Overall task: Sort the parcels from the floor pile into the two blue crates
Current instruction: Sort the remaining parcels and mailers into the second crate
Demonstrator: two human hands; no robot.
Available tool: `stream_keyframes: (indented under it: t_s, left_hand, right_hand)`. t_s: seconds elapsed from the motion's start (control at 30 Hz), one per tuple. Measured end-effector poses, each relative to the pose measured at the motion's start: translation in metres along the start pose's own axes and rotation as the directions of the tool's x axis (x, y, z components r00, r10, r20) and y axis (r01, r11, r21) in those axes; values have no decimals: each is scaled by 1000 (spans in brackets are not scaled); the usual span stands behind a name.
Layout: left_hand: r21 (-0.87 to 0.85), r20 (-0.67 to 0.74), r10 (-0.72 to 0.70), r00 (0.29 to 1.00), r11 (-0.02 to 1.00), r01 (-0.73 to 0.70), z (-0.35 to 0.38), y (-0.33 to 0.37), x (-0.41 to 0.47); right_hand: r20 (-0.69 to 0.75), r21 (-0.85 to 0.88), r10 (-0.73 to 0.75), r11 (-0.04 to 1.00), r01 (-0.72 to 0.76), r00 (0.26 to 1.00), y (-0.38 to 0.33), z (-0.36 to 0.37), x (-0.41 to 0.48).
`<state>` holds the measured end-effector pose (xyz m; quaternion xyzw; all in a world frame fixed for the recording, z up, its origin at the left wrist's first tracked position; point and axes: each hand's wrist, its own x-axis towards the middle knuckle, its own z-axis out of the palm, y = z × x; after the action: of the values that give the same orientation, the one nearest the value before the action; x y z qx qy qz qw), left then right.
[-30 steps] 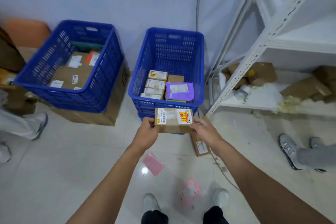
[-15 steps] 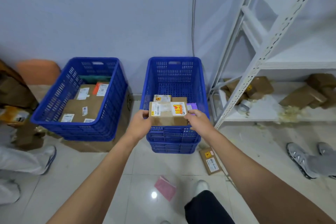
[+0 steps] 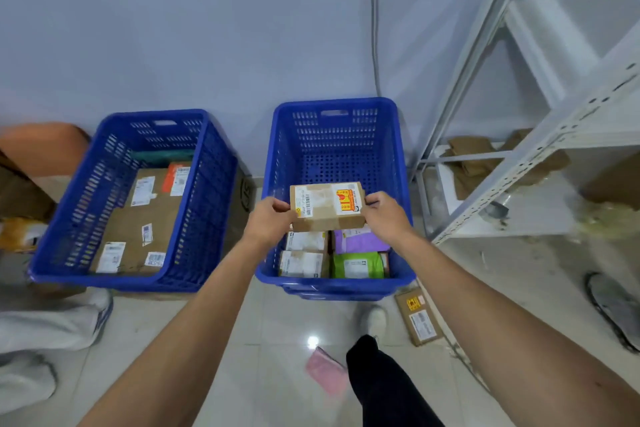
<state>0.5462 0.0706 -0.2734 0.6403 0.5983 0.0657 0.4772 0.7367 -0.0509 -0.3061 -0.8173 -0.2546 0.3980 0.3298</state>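
Parcel now over right crate — both hands | gripped

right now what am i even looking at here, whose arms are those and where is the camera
The camera sits on a person's head, looking forward and down, so the two bare arms are their own. The left hand and right hand hold a small cardboard box by its ends above the right blue crate, which already holds several parcels. The left blue crate holds flat cardboard parcels. On the tiled floor lie a pink packet and a brown parcel. A white metal shelf stands on the right.
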Motion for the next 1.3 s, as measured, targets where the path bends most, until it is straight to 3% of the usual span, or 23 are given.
stream_keyframes:
  t_s: [0.23,0.43,0.63,0.93,1.1,1.3]
  left_hand:
    - [-21,70,1,998,1000,0,12,28,83]
    - [239,192,7,981,969,-53,7,28,128]
    - [481,354,-4,935,859,-179,11,6,180]
    - [654,418,-115,901,726,-210,55,-57,229]
    - [694,391,-239,889,711,-114,85,-101,250]
    - [713,448,-323,834,692,-115,96,-125,259]
  right_hand:
    - [102,-10,18,1000,-17,995,-19,-12,82]
    - [164,-4,94,996,-94,982,-17,8,114]
    - [223,-80,155,987,-141,962,-9,39,128]
    - [269,19,263,960,-279,926,46,110,141]
    - [366,-21,317,943,-333,875,82,145,162]
    - [455,-129,368,928,-349,811,100,165,168]
